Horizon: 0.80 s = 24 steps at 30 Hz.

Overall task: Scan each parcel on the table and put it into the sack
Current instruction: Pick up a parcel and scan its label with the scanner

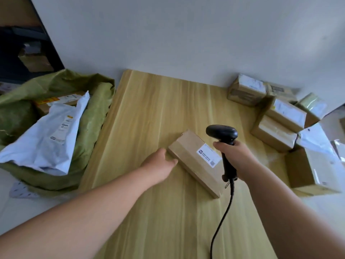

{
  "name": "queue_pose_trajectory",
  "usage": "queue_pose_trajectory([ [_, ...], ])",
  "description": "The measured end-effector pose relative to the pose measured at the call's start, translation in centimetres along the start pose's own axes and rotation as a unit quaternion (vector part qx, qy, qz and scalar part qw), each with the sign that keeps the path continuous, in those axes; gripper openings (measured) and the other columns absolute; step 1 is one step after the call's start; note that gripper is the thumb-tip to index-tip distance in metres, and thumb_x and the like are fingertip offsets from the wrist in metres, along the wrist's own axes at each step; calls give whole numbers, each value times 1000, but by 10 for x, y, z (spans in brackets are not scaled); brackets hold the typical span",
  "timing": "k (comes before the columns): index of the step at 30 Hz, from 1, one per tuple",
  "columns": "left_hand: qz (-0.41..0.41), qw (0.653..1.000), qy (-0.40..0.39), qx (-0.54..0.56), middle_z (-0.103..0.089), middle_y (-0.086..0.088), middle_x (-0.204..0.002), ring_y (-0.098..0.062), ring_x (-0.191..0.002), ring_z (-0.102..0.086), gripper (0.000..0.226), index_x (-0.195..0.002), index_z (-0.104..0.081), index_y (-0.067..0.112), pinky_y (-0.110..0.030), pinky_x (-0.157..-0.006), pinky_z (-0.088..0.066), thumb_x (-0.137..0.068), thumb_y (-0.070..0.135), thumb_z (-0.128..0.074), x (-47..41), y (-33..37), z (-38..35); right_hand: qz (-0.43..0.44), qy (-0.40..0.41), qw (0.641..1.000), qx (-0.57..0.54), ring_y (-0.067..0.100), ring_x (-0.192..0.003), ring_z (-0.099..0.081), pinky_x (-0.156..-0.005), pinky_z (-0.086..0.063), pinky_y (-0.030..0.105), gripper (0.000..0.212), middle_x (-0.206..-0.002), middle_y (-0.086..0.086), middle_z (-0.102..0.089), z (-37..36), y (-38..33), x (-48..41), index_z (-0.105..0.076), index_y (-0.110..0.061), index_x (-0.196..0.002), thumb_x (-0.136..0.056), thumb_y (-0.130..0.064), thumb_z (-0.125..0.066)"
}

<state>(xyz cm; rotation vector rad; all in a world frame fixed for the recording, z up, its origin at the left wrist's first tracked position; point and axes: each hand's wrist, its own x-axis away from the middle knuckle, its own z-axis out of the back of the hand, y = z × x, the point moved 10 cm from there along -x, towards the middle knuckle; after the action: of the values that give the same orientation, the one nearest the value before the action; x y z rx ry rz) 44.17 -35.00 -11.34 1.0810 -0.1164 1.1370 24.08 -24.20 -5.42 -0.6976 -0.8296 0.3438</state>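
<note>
Item: flat brown parcel (188, 156), white label (208, 156) facing up, lying mid-surface on the wooden surface (149, 109).

Your left grip (160, 163): fingers loosely extended, touching the parcel's left end, not wrapped round it.

Your right grip (238, 157): closed round the handle of the black scanner (222, 132), held upright just beside the parcel's right end. Its cable (224, 217) runs toward you.

Left of the parcel, beside the surface: green sack (93, 116), open, holding a white mailer (50, 135) and a brown box (59, 101).

Right of the parcel: a cluster of further parcels (280, 118).
</note>
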Motion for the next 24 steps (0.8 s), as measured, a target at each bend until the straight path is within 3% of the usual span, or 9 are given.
queue_pose_trajectory([
  [3, 5, 997, 65, -50, -36, -8, -149, -28, -131, -43, 68, -149, -25, 16, -34, -102, -38, -94, 42, -54, -11, 15, -1, -22, 5, 1000, -14, 24, -66, -58, -66, -48, 36, 13, -72, 4, -58, 16, 33, -10, -63, -22, -93, -87, -33, -67],
  [8, 30, 993, 84, -84, -30, -7, -153, -30, -137, -34, 70, -152, -22, 17, -39, -107, -35, -94, 39, -54, -42, 34, -1, -35, 9, 999, -26, 26, -68, -56, -65, -46, 36, 10, -79, 3, -57, 29, 75, -24, -57, -30, -88, -87, -36, -66],
  [12, 51, 997, 26, 47, -29, -3, -156, -25, -137, -36, 75, -154, -15, 21, -36, -108, -35, -93, 35, -57, -60, 35, -23, -50, 8, 996, -67, 27, -75, -60, -76, -54, 44, 14, -85, 4, -62, 29, 97, -30, -60, -32, -92, -84, -39, -68],
  [15, 81, 988, 13, 130, -27, 1, -156, -25, -134, -40, 84, -154, -11, 27, -40, -99, -43, -89, 49, -60, -51, 33, -29, -52, 4, 993, -108, 27, -70, -57, -63, -50, 40, 13, -83, 7, -59, 34, 100, -27, -59, -29, -93, -86, -37, -66],
  [18, 129, 969, -18, 211, -39, 1, -150, -25, -128, -46, 93, -147, -32, 30, -53, -105, -37, -72, 80, -53, -33, 31, -30, -34, 16, 988, -148, 24, -70, -54, -63, -46, 38, 13, -82, 6, -55, 48, 91, -23, -57, -24, -93, -91, -34, -64],
  [20, 149, 960, -36, 233, -48, -2, -141, -24, -124, -50, 85, -135, -48, 26, -52, -106, -30, -74, 85, -42, -18, 36, -28, -14, 34, 986, -162, 22, -73, -53, -67, -45, 37, 14, -83, 4, -55, 59, 79, -17, -59, -22, -93, -91, -35, -65],
  [23, 161, 957, -6, 241, -26, -2, -158, -25, -145, -23, 95, -148, -33, 25, -54, -115, -12, -75, 85, -36, -5, 40, -17, 13, 43, 981, -187, 23, -75, -51, -69, -44, 38, 15, -82, 4, -54, 67, 59, -5, -60, -21, -94, -90, -34, -66],
  [24, 162, 951, 12, 262, -24, -2, -159, -26, -145, -21, 95, -150, -30, 24, -54, -116, -13, -76, 84, -37, 0, 42, -11, 20, 45, 980, -194, 23, -74, -50, -68, -44, 38, 16, -81, 5, -53, 69, 52, 0, -59, -20, -95, -90, -34, -66],
])
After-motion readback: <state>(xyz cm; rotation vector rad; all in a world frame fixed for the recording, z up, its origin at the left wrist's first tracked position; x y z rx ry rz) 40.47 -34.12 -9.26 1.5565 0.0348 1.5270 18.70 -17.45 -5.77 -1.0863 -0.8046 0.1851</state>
